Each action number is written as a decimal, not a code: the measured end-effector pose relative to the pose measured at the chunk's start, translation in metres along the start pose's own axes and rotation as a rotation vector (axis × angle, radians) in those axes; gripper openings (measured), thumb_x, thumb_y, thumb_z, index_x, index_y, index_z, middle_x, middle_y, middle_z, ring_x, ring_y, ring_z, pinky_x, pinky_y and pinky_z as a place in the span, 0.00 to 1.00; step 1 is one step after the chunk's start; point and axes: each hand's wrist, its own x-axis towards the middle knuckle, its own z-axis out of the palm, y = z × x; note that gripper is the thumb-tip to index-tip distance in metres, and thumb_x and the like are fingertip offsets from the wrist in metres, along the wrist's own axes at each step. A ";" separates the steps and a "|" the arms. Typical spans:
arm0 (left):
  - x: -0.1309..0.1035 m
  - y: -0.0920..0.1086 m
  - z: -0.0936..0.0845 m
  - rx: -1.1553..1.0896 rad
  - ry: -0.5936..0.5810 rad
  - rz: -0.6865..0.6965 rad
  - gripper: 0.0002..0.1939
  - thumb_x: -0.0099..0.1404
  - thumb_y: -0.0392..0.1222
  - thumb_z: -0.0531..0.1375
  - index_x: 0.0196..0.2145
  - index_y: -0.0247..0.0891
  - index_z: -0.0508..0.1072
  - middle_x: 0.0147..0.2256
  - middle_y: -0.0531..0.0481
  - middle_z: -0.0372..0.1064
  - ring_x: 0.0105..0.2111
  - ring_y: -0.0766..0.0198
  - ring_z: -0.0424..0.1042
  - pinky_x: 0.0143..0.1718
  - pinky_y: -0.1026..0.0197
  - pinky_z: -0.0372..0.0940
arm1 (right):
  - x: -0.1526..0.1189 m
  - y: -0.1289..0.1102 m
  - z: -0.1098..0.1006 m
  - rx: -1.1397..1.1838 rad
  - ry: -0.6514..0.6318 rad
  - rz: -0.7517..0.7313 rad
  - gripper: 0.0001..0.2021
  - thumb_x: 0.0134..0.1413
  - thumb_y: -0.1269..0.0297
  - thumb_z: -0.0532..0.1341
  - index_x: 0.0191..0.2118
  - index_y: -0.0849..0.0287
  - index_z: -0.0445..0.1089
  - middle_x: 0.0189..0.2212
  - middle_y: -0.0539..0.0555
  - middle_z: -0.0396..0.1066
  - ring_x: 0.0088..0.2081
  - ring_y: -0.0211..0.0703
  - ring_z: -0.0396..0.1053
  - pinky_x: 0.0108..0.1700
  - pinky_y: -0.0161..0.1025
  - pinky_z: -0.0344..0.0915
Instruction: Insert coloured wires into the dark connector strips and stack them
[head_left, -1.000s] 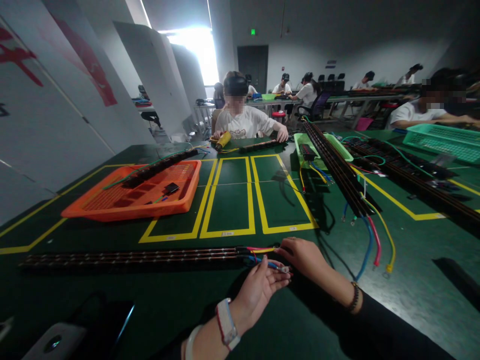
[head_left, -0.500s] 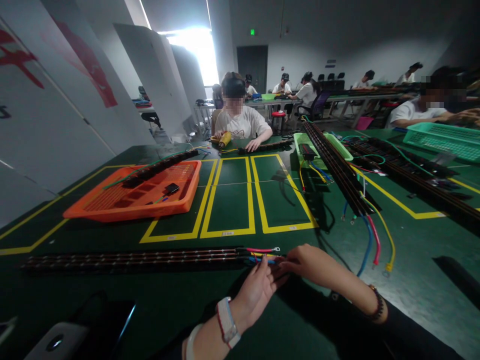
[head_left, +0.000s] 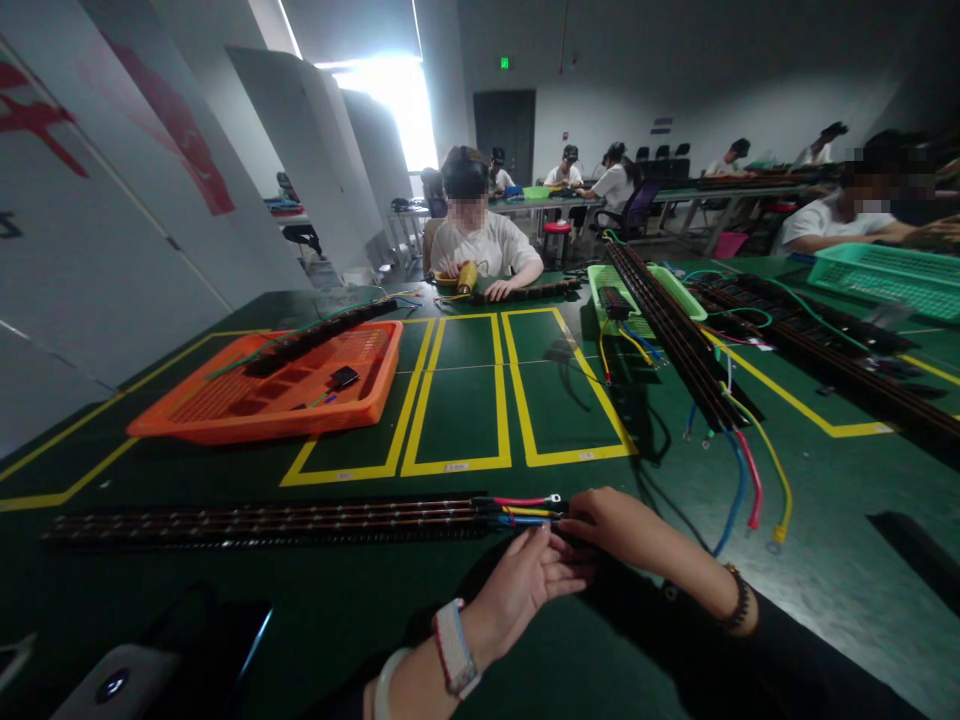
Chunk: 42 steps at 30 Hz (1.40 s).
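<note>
A long dark bar assembly (head_left: 300,522) with rows of copper-coloured rods lies across the near table. From its right end come a red wire (head_left: 521,500) with a metal ring lug, a yellow wire (head_left: 534,513) and a blue wire (head_left: 529,521). Just below these wire ends, my left hand (head_left: 525,580) is turned palm up with fingers stretched out, holding nothing I can see. My right hand (head_left: 619,530) has its fingers bent and pinched close to the blue and yellow wire ends. What sits between those fingertips is hidden.
An orange basket (head_left: 262,425) stands at left, a dark strip across it. Another bar assembly (head_left: 667,330) rests over a green basket (head_left: 694,298), its wires hanging right. A co-worker (head_left: 480,245) sits opposite with a yellow heat gun (head_left: 466,278). Dark devices lie bottom left.
My left hand has opened and dropped slightly away from the wires, its fingers now stretched to the right. My right hand stays by the wire ends. The co-worker's heat gun has shifted right.
</note>
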 end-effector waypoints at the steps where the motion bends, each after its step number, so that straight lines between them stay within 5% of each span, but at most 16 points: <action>1: -0.001 0.000 0.000 0.027 -0.011 -0.014 0.16 0.64 0.51 0.55 0.33 0.32 0.66 0.36 0.37 0.74 0.40 0.52 0.75 0.50 0.46 0.62 | 0.000 0.001 0.001 -0.002 -0.003 0.005 0.13 0.58 0.58 0.56 0.28 0.59 0.72 0.23 0.52 0.70 0.23 0.37 0.63 0.24 0.34 0.46; 6: -0.001 0.001 -0.001 0.047 -0.051 -0.041 0.13 0.65 0.46 0.55 0.31 0.32 0.67 0.33 0.40 0.73 0.38 0.54 0.76 0.48 0.49 0.63 | 0.003 0.004 0.004 0.025 0.102 0.035 0.13 0.54 0.53 0.60 0.31 0.59 0.69 0.27 0.53 0.69 0.27 0.40 0.65 0.26 0.35 0.52; 10: 0.001 0.000 -0.002 0.037 -0.068 -0.036 0.11 0.65 0.43 0.55 0.32 0.32 0.67 0.36 0.36 0.74 0.39 0.52 0.75 0.49 0.47 0.62 | 0.009 0.006 0.011 0.151 0.287 -0.118 0.18 0.52 0.54 0.63 0.44 0.60 0.67 0.40 0.58 0.67 0.40 0.45 0.65 0.40 0.39 0.61; 14: 0.000 -0.001 -0.001 0.045 -0.069 -0.027 0.11 0.66 0.42 0.53 0.31 0.31 0.67 0.38 0.34 0.74 0.40 0.52 0.75 0.50 0.46 0.62 | 0.016 0.003 0.020 0.252 0.273 -0.218 0.21 0.55 0.54 0.62 0.51 0.57 0.66 0.44 0.57 0.66 0.45 0.47 0.63 0.47 0.43 0.60; 24: 0.000 -0.001 -0.002 0.055 -0.088 -0.020 0.12 0.64 0.45 0.55 0.31 0.31 0.68 0.36 0.36 0.74 0.40 0.52 0.75 0.49 0.48 0.62 | 0.020 -0.001 0.029 0.236 0.202 -0.212 0.12 0.52 0.59 0.64 0.41 0.59 0.71 0.33 0.53 0.70 0.36 0.42 0.64 0.41 0.39 0.58; 32: 0.002 -0.001 -0.004 0.002 -0.056 -0.042 0.08 0.64 0.41 0.56 0.35 0.32 0.66 0.34 0.41 0.73 0.38 0.53 0.76 0.49 0.47 0.62 | 0.017 -0.008 0.030 0.301 0.291 -0.219 0.04 0.53 0.65 0.63 0.32 0.61 0.70 0.31 0.53 0.67 0.34 0.40 0.64 0.34 0.34 0.58; 37: 0.004 0.001 -0.004 -0.066 -0.071 -0.063 0.15 0.66 0.47 0.53 0.43 0.31 0.66 0.42 0.37 0.72 0.40 0.55 0.74 0.50 0.49 0.61 | 0.012 -0.013 0.025 0.115 0.390 -0.252 0.03 0.54 0.69 0.61 0.32 0.58 0.73 0.29 0.52 0.67 0.34 0.41 0.62 0.38 0.38 0.55; 42: 0.005 0.003 -0.001 -0.234 0.016 0.057 0.15 0.67 0.48 0.53 0.40 0.33 0.69 0.40 0.41 0.72 0.43 0.60 0.71 0.52 0.54 0.60 | 0.007 -0.016 0.025 -0.184 0.449 -0.394 0.08 0.60 0.66 0.56 0.35 0.58 0.73 0.28 0.53 0.68 0.33 0.42 0.60 0.38 0.41 0.52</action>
